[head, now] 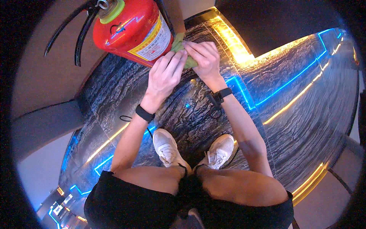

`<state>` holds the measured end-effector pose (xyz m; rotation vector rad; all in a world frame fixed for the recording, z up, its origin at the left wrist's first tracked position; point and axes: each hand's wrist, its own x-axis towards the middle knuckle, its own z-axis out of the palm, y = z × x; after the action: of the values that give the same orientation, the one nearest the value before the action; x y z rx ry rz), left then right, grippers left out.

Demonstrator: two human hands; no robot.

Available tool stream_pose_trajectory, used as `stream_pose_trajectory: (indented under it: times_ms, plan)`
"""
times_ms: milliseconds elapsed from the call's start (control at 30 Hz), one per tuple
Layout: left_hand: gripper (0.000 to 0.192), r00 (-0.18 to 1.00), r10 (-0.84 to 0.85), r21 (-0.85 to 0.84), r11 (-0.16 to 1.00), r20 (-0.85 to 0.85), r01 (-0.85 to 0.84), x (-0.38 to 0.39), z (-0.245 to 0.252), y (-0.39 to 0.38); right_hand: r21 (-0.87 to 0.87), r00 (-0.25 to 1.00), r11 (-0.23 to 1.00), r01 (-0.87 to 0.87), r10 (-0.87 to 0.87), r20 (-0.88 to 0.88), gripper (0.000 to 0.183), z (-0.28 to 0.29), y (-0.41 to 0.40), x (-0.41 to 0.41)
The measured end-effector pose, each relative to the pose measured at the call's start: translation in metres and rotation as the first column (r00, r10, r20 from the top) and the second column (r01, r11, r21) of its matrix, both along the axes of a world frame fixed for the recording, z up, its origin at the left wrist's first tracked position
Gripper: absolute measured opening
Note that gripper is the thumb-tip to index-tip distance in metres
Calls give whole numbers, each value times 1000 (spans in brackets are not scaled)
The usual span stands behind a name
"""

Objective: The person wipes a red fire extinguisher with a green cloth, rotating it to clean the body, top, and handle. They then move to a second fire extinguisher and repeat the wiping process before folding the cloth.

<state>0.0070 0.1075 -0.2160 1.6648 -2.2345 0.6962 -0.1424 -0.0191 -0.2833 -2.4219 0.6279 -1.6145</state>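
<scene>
A red fire extinguisher (128, 31) fills the upper left, tilted in this view, with its black lever handles at its top end. Its yellow and white label bears writing. Close to its lower end, both hands meet on a crumpled green cloth (190, 62). My left hand (165, 73) pinches the cloth beside the label, fingertips near those of the other hand. From the right, my right hand (205, 59) grips the same cloth, with folds of it showing above and below the fingers. Part of the cloth is hidden behind the fingers.
Dark, glossy veined stone flooring (188, 114) reflects blue and yellow light strips. A brown wall (54, 77) rises at the left, and a dark recess with a glowing yellow edge (234, 43) lies at upper right. White shoes (165, 147) stand below the hands.
</scene>
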Motion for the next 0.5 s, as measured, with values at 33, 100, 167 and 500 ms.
stream_pose_trajectory:
  times_ms: [33,100,167,500]
  plan:
    - [54,1000,-7,-34,999,22,7,2,0,3,-17,1000,1000,-14,13,-7,36,-2,0,1]
    - [55,999,5,-22,1000,36,-4,10,-1,13,-44,999,998,-34,34,-7,35,-3,5,5]
    - [56,998,15,-11,1000,53,-15,20,-3,26,-71,999,996,-53,53,-4,34,-2,13,12]
    - [49,998,-36,-59,998,54,39,73,-15,91,-97,996,991,-87,85,-29,30,8,69,40]
